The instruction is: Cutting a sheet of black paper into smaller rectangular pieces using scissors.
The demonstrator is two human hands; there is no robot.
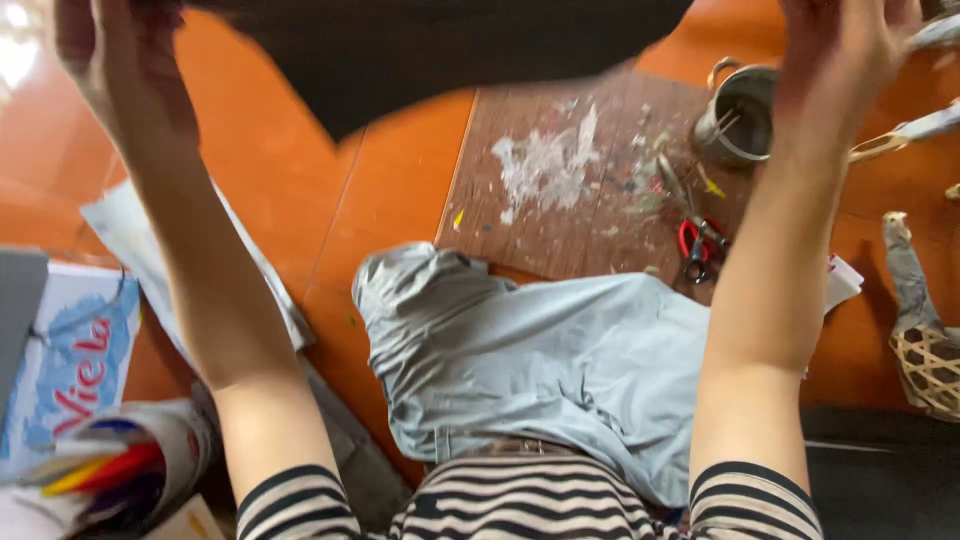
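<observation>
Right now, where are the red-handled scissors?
In the head view, the scissors lie on the paint-spattered board, right of centre, below the metal cup and beside the right forearm.

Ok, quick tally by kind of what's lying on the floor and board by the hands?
Dark sheet, held up by left hand and right hand: 1
Scissors: 1
Metal cup: 1
Woven basket: 1
Wooden board: 1
Total: 5
</observation>
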